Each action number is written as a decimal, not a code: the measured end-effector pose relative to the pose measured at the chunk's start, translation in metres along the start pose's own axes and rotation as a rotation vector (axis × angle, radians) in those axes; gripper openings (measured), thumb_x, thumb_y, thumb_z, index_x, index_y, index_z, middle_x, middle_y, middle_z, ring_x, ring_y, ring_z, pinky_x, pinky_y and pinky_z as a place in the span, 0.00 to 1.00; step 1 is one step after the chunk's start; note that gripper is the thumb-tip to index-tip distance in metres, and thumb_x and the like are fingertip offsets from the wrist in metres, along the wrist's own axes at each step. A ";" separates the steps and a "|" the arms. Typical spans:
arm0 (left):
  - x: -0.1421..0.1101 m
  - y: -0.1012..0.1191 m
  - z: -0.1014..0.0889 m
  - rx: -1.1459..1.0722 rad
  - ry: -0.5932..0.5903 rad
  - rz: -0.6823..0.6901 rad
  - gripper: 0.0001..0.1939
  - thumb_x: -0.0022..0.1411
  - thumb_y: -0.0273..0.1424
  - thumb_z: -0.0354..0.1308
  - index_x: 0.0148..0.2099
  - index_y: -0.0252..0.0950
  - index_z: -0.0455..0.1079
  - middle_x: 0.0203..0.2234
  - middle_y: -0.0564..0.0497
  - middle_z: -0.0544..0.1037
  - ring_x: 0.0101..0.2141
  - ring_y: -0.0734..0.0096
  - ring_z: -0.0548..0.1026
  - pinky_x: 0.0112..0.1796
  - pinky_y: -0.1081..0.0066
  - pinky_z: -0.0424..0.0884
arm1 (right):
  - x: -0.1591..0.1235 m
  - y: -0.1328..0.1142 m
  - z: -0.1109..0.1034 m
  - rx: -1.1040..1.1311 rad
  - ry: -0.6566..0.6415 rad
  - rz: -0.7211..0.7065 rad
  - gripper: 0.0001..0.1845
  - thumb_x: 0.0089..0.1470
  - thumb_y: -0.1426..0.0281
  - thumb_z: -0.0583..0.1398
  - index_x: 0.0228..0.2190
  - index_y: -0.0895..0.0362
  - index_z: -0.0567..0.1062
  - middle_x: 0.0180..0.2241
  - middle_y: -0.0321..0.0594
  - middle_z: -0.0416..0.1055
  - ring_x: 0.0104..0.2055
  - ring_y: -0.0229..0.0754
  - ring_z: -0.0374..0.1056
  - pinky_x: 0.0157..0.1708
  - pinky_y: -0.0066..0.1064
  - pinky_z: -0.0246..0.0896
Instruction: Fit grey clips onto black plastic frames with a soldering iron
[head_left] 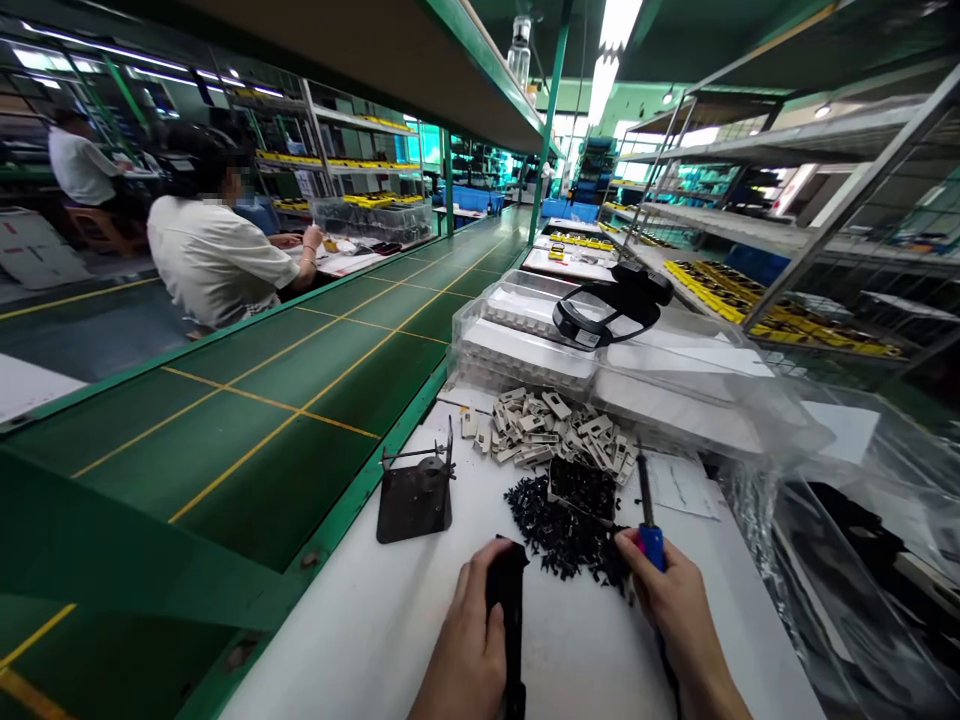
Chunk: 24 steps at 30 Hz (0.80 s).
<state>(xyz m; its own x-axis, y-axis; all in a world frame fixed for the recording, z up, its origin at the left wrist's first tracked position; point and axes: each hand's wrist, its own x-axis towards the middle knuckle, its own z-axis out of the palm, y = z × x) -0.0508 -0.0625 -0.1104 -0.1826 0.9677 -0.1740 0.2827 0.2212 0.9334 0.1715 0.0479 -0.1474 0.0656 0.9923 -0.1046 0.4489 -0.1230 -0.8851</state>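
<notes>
My left hand (466, 645) is closed around a long black plastic part (508, 610) held upright over the white bench (360, 640). My right hand (671, 600) grips a blue-handled soldering iron (647, 505) whose dark tip points away from me. Its fingertips rest at the edge of a heap of small black plastic pieces (562, 530). Just beyond lies a pile of small grey-white parts (555, 430).
A dark metal soldering stand (416, 490) sits left of the piles. Clear plastic trays (540, 340) with a black magnifier lamp (611, 305) stand behind. A green conveyor belt (247, 420) runs along the left, where a person in white (214, 255) sits. Plastic bags (847, 540) lie right.
</notes>
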 end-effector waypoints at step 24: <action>0.007 0.025 0.010 -0.089 -0.175 0.191 0.13 0.69 0.33 0.48 0.52 0.40 0.66 0.59 0.41 0.65 0.62 0.55 0.60 0.60 0.56 0.58 | -0.055 -0.068 0.014 0.391 -0.311 0.155 0.24 0.43 0.51 0.69 0.32 0.59 0.77 0.11 0.27 0.56 0.10 0.28 0.42 0.11 0.25 0.32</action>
<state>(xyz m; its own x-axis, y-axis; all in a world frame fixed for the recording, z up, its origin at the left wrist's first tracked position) -0.0359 -0.0489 -0.0912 0.0339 0.9987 -0.0368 0.2111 0.0288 0.9770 0.1247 0.0019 -0.0874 -0.1897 0.9265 -0.3250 0.0844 -0.3144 -0.9455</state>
